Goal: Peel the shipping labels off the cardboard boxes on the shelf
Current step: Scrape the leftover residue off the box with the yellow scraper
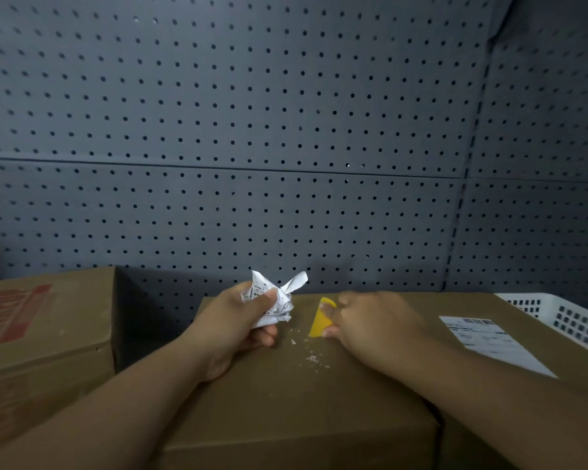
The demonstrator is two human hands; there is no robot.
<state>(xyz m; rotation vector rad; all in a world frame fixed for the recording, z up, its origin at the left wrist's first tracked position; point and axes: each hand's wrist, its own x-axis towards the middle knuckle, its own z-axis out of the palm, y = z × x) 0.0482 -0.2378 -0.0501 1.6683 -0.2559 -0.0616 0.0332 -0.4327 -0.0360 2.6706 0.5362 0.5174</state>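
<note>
Both hands on center box [286, 401] top. Left hand [238, 329] fisted round crumpled label [274, 301]; right hand [370, 329] pinching yellow scraper [320, 318], w/ paper bits [311, 357] nearby. Intact label [489, 340] right, white basket [564, 318] beyond.

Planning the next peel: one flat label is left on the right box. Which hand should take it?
Probably the right hand: it holds the yellow scraper and is nearer the flat shipping label. The left hand is full of crumpled label.
</note>
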